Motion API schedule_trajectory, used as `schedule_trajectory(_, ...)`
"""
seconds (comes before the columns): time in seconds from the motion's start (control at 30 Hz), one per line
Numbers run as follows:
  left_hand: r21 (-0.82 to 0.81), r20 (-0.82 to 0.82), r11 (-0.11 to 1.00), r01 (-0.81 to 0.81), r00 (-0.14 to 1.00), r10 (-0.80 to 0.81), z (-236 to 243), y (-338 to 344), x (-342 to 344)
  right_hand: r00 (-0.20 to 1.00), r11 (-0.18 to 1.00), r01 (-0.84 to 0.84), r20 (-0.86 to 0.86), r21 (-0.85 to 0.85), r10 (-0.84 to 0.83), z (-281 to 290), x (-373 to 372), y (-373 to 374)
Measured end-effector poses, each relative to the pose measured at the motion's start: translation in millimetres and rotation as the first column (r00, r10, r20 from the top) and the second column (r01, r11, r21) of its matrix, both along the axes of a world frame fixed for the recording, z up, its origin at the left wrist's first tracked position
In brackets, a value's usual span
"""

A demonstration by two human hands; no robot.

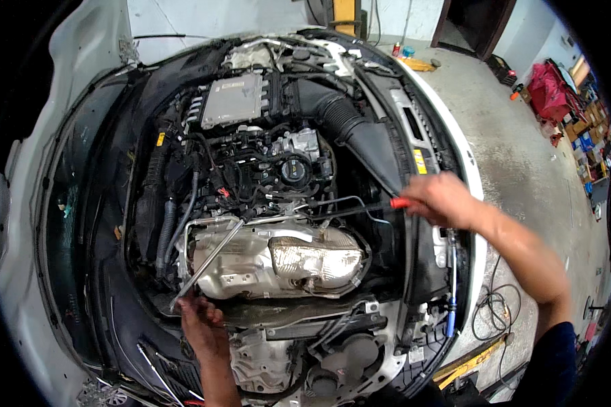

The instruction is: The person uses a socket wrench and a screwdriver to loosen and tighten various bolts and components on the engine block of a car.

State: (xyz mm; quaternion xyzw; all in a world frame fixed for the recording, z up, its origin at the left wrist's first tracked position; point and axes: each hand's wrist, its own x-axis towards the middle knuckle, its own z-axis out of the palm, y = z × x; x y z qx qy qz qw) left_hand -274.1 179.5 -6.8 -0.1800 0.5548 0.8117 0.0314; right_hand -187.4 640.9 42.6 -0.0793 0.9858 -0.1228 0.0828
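An engine bay lies open below me, with a silver heat shield (244, 261) beside the engine. My right hand (445, 200) is closed around the red handle (400, 203) of a long tool. Its thin dark shaft (353, 211) reaches left over the bay toward the engine's edge; its tip is hard to make out among the pipes. My left hand (202, 324) is at the near left corner of the heat shield, fingers curled at the lower end of a straight silver metal rod (214, 256). That rod slants across the shield up to the metal pipes.
A blue-handled tool (452, 298) lies along the car's front edge. Several slender tools (157, 372) rest at the lower left. A black ribbed intake duct (339, 122) and an oil filler cap (294, 170) are farther off. On the floor at right, a black cable (495, 312) lies coiled.
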Motion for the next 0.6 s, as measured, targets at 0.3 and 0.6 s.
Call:
schedule_trajectory(0.3, -0.365, -0.066, 0.926, -0.099, 0.995, 0.080, -7, 1, -52, 0.939, 0.931, -0.340, -0.014, 0.134, 0.345, -8, -140, 3)
schedule_trajectory(0.6, -0.656, -0.338, 0.753, 0.054, 0.871, -0.357, 30, 20, -93, 0.940, 0.934, -0.334, 0.112, 0.127, 0.322, -18, -167, -33)
